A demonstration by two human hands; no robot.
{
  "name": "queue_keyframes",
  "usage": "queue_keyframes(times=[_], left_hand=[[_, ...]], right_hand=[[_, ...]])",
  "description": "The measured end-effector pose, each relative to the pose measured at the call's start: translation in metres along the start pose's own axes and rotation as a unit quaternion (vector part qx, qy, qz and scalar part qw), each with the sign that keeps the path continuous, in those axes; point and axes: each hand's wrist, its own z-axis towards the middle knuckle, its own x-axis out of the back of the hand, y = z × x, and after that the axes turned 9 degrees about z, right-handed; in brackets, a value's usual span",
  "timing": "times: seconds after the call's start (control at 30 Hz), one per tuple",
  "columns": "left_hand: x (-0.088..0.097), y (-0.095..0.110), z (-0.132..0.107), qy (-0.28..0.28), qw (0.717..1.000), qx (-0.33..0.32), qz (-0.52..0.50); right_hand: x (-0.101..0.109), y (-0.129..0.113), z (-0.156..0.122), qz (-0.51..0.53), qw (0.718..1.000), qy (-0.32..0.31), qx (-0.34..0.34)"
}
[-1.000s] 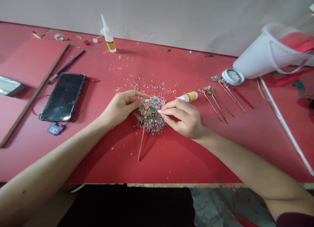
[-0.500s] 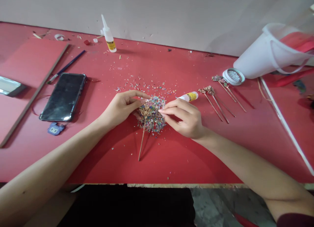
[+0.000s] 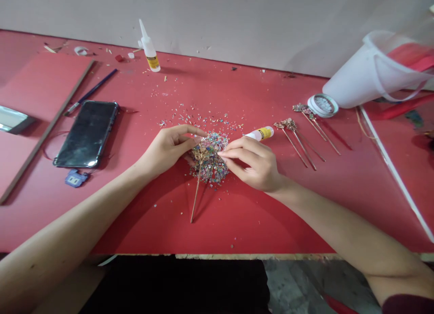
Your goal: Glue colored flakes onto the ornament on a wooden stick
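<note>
My left hand (image 3: 171, 147) is closed on the ornate head of a gold hairpin (image 3: 196, 183), whose stick points down toward the table's front edge. Beneath the head lies a heap of small multicoloured chips (image 3: 215, 171). My right hand (image 3: 256, 162) has its thumb and fingers pinched together at the right side of the hairpin's head. Whatever sits between those fingertips is too small to make out. Just behind the right hand a white glue bottle with a yellow label (image 3: 266, 133) lies on its side.
More hairpins (image 3: 294, 131) lie to the right, near a small round container (image 3: 323, 105) and a white bucket (image 3: 359, 70). A second glue bottle (image 3: 151, 54) stands at the back. On the left are a phone (image 3: 87, 134), a paintbrush (image 3: 96, 86) and a board (image 3: 44, 92).
Both hands keep nearly the same pose around the hairpin. The right fingertips have shifted very slightly left, closer to the hairpin's head.
</note>
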Motion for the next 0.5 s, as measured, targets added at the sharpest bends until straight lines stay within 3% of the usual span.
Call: queue_keyframes(times=[0.5], left_hand=[[-0.0004,-0.0008,0.001,-0.008,1.0,-0.003,-0.001]], right_hand=[[-0.0005,0.0006,-0.0008,0.003,1.0,-0.005,-0.006]])
